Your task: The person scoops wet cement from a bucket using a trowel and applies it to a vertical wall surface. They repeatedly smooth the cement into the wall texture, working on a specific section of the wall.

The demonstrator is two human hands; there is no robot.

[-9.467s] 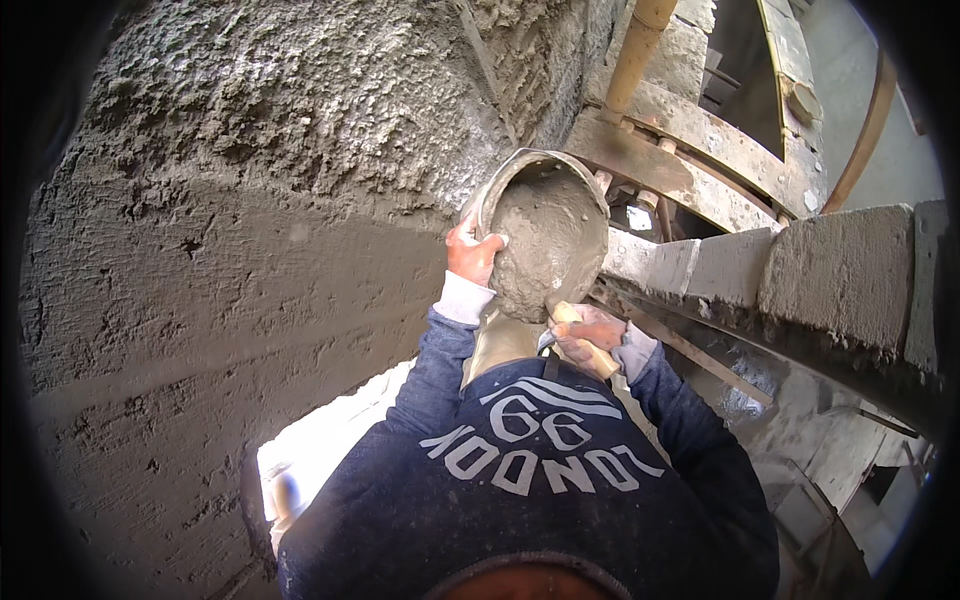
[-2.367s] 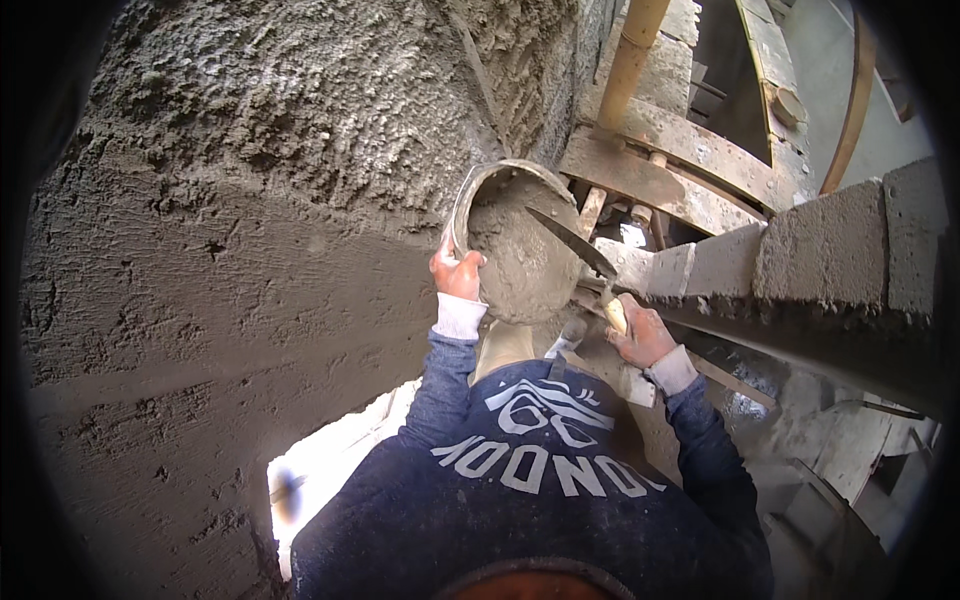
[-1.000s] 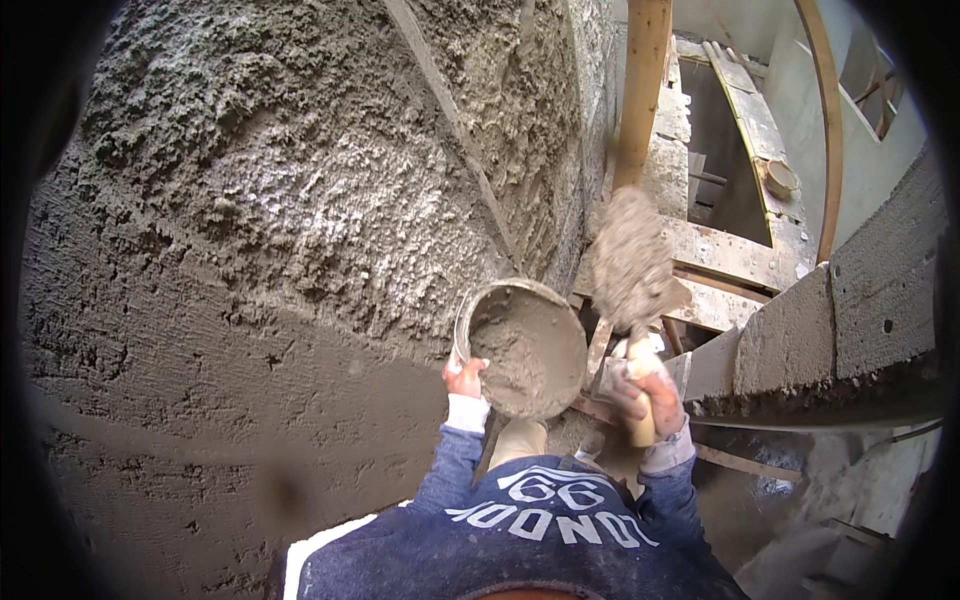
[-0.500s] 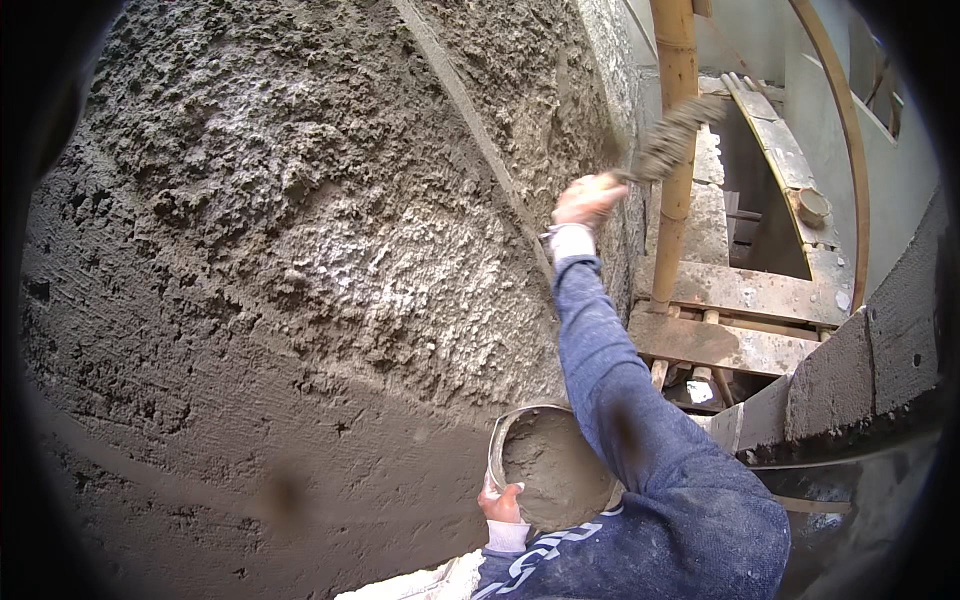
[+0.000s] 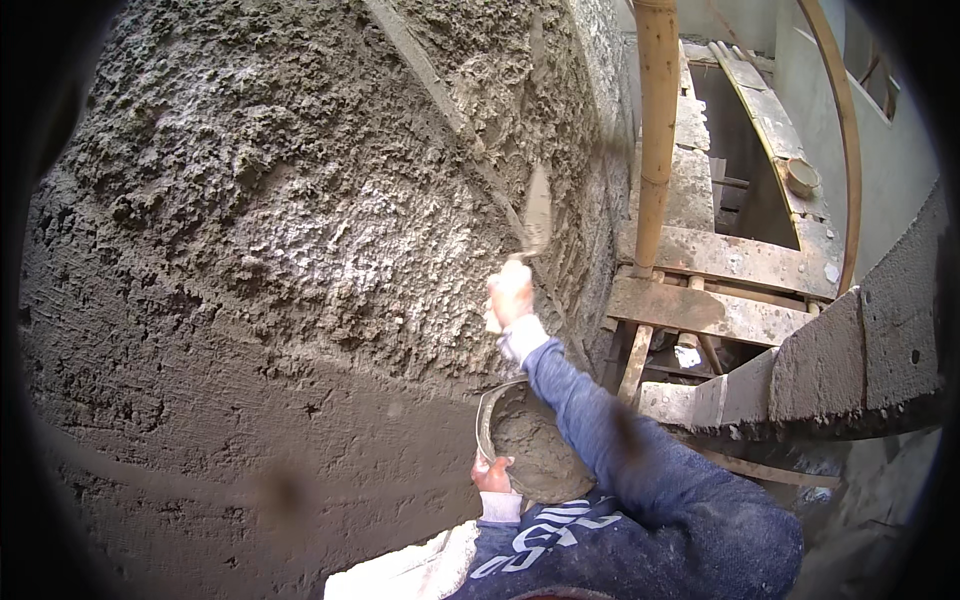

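Note:
My right hand [image 5: 512, 292] is closed round the handle of a pointed trowel [image 5: 538, 212], whose mortar-smeared blade points up along the wall. Rough, clumpy mortar covers the upper wall [image 5: 340, 240], and a raised strip [image 5: 425, 70] runs diagonally across it. Against my body, my left hand [image 5: 493, 473] grips the rim of a round bucket [image 5: 484, 420]. Grey wet mortar [image 5: 540, 450] fills much of the bucket; my right sleeve hides part of its far right side. Below the rough area the wall's mortar [image 5: 250, 470] is smoother.
On the right, a bamboo pole [image 5: 656, 140] stands in front of scaffold planks [image 5: 735, 255] with open gaps between them. A small round container [image 5: 801, 178] sits on a far plank. A concrete ledge [image 5: 820, 370] curves along the lower right.
My right hand has swung left and down with the trowel, from beside the bamboo pole to the wall. The mortar load seen on the blade is no longer there. My left hand keeps the bucket.

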